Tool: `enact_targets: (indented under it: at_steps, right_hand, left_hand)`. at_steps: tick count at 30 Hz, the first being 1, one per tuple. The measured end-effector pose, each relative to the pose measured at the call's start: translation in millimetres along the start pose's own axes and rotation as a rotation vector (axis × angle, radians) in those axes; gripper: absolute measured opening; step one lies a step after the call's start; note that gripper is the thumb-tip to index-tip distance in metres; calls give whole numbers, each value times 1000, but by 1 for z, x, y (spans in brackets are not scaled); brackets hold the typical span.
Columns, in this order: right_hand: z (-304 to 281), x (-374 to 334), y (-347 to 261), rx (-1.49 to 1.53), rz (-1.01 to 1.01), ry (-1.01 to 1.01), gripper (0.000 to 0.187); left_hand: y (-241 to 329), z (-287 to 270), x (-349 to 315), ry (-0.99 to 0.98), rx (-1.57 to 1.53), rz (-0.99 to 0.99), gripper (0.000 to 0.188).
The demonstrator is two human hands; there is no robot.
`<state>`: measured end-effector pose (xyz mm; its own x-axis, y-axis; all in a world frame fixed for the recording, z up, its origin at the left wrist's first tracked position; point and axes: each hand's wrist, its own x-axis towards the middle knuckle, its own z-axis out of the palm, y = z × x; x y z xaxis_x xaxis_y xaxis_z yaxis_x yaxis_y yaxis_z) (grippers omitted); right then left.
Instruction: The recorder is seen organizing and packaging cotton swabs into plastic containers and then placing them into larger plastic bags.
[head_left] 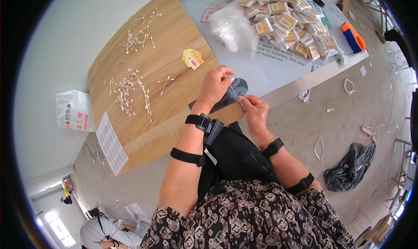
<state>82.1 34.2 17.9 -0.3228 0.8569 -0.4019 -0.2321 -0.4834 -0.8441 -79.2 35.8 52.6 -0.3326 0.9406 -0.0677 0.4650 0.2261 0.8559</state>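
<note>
My left hand (213,87) and my right hand (254,112) are close together over the table's front edge. Each pinches part of a thin clear plastic bag (234,92), stretched between the fingertips. Under it lies a dark rounded pad (240,86), partly covered by my left hand. Just beyond my left hand sits a small fanned stack of yellow cards (192,58). Loose cotton swabs (126,91) are scattered over the wooden tabletop to the left, with a second group (136,41) farther back. Ahead lies a heap of empty clear bags (233,27).
Filled cotton swab packets (285,22) are piled at the back right, beside an orange and blue tape dispenser (353,38). A printed sheet (111,143) overhangs the table's left edge. A black plastic bag (350,166) lies on the floor; another person (100,231) is at lower left.
</note>
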Motion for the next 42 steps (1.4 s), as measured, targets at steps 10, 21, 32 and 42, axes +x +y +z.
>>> enact_targets:
  at_steps: [10,21,32,42]
  right_hand:
    - [20,-8,27,-344,-230,21,16]
    - [-19,4,31,-300,-189,79,19]
    - [51,-42,0,-725,-388,-533,10]
    - [197,57,24,-1138,-981,-578,26]
  left_hand:
    - [-27,-9,-18,164,557,323,8]
    - [-44,-30,-54,430,404,202,21]
    - [-102,-126,-133,884,639,-618,21]
    - [-109,-109,-168,899,543,-576,20]
